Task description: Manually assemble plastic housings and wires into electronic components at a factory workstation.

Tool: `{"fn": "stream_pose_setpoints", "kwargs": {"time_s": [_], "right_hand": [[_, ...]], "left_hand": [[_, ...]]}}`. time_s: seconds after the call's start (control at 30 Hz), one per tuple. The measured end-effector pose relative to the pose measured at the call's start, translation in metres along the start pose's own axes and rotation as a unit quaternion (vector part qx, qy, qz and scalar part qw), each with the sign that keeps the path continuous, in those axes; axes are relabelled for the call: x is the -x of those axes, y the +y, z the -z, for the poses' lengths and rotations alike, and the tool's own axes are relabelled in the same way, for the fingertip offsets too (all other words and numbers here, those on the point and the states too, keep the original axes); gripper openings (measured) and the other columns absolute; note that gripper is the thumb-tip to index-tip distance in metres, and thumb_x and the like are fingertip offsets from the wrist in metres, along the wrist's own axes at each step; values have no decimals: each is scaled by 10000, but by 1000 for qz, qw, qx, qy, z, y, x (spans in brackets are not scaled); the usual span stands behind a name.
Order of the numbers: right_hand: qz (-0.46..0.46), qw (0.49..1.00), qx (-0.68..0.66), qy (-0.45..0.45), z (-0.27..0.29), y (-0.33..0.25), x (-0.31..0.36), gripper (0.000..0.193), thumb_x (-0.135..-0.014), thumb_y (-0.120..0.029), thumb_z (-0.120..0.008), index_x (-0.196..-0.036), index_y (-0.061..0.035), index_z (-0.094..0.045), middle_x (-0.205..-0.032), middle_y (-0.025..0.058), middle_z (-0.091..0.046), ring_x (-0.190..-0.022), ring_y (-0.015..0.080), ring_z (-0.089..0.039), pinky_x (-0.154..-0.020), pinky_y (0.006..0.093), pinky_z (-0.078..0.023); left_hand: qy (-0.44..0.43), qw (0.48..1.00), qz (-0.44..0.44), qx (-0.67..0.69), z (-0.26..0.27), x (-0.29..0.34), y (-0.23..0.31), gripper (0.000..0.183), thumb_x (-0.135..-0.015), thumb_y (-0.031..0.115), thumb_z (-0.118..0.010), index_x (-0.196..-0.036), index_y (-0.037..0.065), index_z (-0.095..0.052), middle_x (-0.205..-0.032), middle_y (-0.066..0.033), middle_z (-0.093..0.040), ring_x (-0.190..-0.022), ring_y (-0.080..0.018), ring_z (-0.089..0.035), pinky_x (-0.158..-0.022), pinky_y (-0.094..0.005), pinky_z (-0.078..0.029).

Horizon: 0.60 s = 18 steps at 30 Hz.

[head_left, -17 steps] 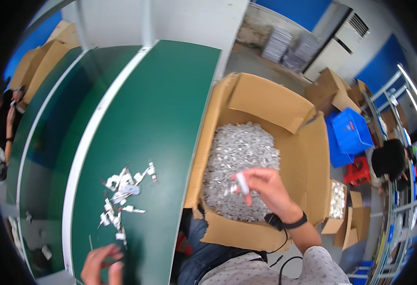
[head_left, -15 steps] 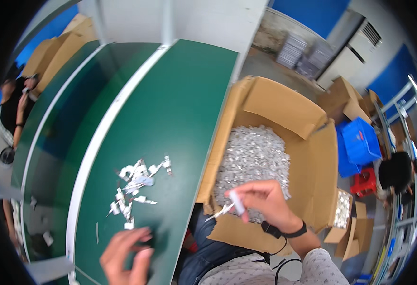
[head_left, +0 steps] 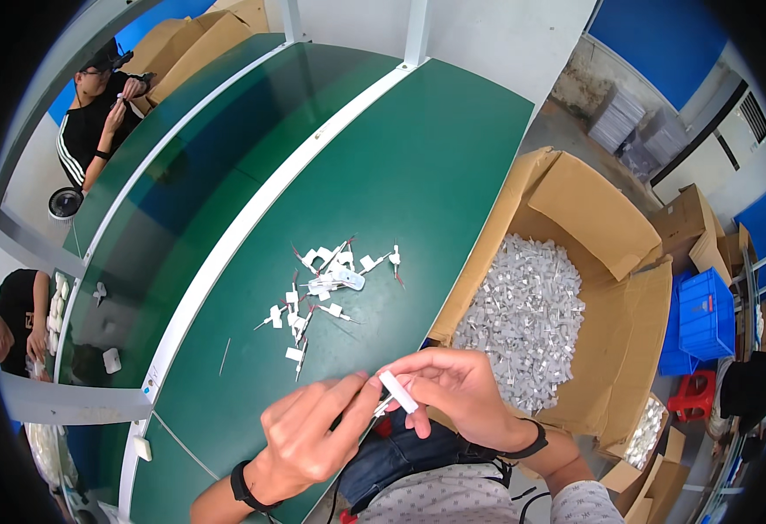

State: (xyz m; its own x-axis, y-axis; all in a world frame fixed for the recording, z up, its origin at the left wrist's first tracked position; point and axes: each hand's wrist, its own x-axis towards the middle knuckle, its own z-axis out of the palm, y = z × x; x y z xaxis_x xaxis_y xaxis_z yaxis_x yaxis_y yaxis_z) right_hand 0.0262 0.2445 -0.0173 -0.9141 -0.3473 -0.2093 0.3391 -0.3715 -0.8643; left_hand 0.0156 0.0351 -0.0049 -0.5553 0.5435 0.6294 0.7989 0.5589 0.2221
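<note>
Step in hand, seemingly: two-handed work on white tube [head_left: 398, 392], lower middle of frame; right hand [head_left: 457, 393] pinches it, left hand [head_left: 313, 432] just beside (whether clamped on anything, cannot tell); next move probably calls for steady right grip; loose white pieces [head_left: 335, 279] lie mid-frame on bench [head_left: 435, 157]

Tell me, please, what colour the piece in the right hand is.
White; the piece shows best in the head view.
</note>
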Motion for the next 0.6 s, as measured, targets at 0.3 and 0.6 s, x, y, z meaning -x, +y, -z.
{"fn": "stream_pose_setpoints", "kwargs": {"time_s": [0.3, 0.6], "right_hand": [[-29, 999, -10, 6, 3, 2, -1, 271, -993, -6, -559, -1227, 115, -621, -936, 147, -713, -579, 112, -635, -631, 278, -579], [6, 994, 99, 44, 11, 0, -1, 302, -1006, -38, -566, -1287, 65, -604, -1003, 143, -741, -591, 100, -648, -620, 246, -556]], "left_hand": [[-5, 993, -98, -67, 5, -6, 1, 283, -671, -38, -747, -953, -42, -739, -894, -146, -717, -708, -231, -702, -602, -305, -590], [15, 999, -8, -36, 6, 2, -2, 216, -723, -23, -736, -938, -41, -746, -869, -128, -732, -664, -205, -695, -573, -289, -557]]}}
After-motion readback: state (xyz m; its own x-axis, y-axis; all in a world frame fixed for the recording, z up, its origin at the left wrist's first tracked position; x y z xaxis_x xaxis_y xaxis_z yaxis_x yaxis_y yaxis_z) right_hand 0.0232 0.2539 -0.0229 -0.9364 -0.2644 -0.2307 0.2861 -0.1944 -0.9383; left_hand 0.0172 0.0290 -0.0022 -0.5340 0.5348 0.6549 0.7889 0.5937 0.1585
